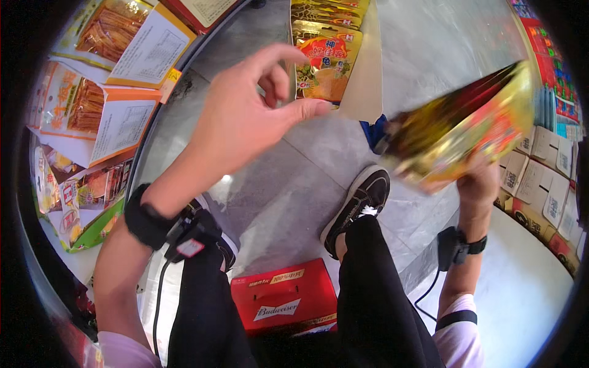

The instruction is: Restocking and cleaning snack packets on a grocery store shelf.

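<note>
My right hand (pixel 481 177) grips a bunch of gold snack packets (pixel 469 133), blurred and tilted, on the right above the floor. My left hand (pixel 251 103) holds nothing; its fingers curl with the thumb held apart. Beyond it, an open carton (pixel 363 73) holds several upright gold snack packets (pixel 329 64) with red and green print. My left fingertips overlap the near packet's edge in view, but I cannot tell whether they touch it. A dark blue piece (pixel 375 131) shows between the carton and the bunch.
A shelf on the left carries open display boxes (pixel 122 124) of bagged snacks. A red Budweiser carton (pixel 285 294) lies on the grey tiled floor (pixel 294 184) between my legs, near my shoes (pixel 361 202). Stacked cartons (pixel 536 170) line the right side. Cables (pixel 158 303) hang from wrist-worn devices.
</note>
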The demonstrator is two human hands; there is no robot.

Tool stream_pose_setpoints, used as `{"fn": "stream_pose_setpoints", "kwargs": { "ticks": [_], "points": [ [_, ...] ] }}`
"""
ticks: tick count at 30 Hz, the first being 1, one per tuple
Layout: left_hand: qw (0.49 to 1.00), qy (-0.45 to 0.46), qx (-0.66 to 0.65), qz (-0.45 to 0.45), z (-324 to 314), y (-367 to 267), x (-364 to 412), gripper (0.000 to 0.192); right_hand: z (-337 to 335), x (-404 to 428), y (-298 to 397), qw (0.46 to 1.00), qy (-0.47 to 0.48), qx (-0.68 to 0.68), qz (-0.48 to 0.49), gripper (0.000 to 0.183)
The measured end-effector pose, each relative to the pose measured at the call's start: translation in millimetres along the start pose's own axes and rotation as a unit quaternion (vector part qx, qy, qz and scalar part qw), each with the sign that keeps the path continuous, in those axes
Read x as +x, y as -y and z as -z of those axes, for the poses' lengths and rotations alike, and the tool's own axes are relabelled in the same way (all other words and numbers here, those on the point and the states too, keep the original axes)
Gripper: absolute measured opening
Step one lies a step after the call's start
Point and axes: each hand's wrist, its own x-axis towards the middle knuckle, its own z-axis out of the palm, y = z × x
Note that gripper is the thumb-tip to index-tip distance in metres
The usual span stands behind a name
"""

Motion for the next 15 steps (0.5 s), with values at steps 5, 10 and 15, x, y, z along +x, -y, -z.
{"fn": "stream_pose_setpoints", "kwargs": {
  "ticks": [5, 10, 15],
  "points": [
    [0.995, -0.046, 0.057, 0.066, -16.5, 36.0, 12.6, 0.051, -54.9, 73.3, -13.7, 0.977, -0.088, -0.003, 0.194, 0.025],
    [0.993, -0.095, -0.015, 0.066, -15.2, 51.2, 5.4, 0.048, -106.6, 99.3, -20.8, 0.981, -0.015, -0.094, 0.168, 0.031],
    [0.992, -0.096, -0.019, 0.077, -22.6, 44.2, -0.9, 0.047, -113.7, 102.8, -34.4, 0.955, 0.085, -0.245, 0.147, 0.032]
  ]
}}
